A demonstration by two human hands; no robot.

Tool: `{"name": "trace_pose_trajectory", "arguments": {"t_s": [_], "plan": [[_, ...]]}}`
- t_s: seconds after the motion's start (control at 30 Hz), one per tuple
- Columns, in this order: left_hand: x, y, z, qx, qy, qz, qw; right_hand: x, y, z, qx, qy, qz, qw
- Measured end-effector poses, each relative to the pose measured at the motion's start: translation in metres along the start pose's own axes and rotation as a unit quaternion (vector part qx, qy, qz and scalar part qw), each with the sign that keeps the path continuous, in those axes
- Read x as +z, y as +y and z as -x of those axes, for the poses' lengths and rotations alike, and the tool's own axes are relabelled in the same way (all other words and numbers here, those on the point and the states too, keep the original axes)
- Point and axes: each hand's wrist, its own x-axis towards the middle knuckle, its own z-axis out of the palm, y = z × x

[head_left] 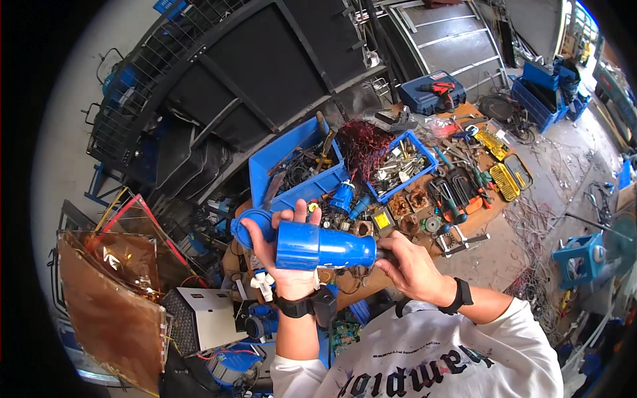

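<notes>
A large blue industrial power connector (325,247) lies sideways across my left hand (295,275). My left palm is under its wide end, with the fingertips curled up behind it and the thumb at its left. The round blue hinged cap (255,227) sticks out at that end, swung aside. At the narrow end my right hand (413,266) pinches a short black piece, cable or gland, coming out of the connector. My right fingers cover most of that piece. Both hands are above the cluttered workbench (488,215).
Behind the connector stand a blue bin (312,189) of cables and tools and a blue crate (434,159) of metal parts. Red wire scraps (361,149) heap between them. A red drill (443,93) lies on a blue case (415,99). Another blue connector (343,197) rests nearby.
</notes>
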Motion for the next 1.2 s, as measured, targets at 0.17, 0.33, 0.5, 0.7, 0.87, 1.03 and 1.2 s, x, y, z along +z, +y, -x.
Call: {"name": "trace_pose_trajectory", "arguments": {"t_s": [0.17, 0.33, 0.5, 0.7, 0.87, 1.03, 1.2], "plan": [[0.008, -0.02, 0.006, -0.01, -0.027, -0.019, 0.999, -0.026, 0.014, 0.011, -0.071, 0.018, 0.004, 0.997], [0.019, -0.035, 0.009, -0.031, -0.021, 0.03, 0.999, -0.04, 0.023, 0.019, -0.057, -0.001, -0.089, 0.994], [0.029, -0.044, 0.011, -0.051, -0.03, 0.062, 0.996, -0.055, 0.016, 0.024, 0.022, -0.042, -0.182, 0.982], [0.029, -0.052, 0.009, -0.049, -0.018, 0.071, 0.996, -0.07, -0.004, 0.028, 0.122, -0.055, -0.203, 0.97], [0.015, -0.05, 0.005, -0.021, 0.028, -0.021, 0.999, -0.061, 0.006, 0.026, 0.088, -0.005, -0.199, 0.976], [0.025, -0.05, 0.006, -0.029, -0.025, 0.059, 0.998, -0.077, 0.008, 0.028, 0.108, -0.087, -0.211, 0.968], [0.025, -0.052, 0.011, -0.048, -0.044, 0.088, 0.994, -0.085, 0.013, 0.025, 0.127, -0.178, -0.258, 0.941]]}}
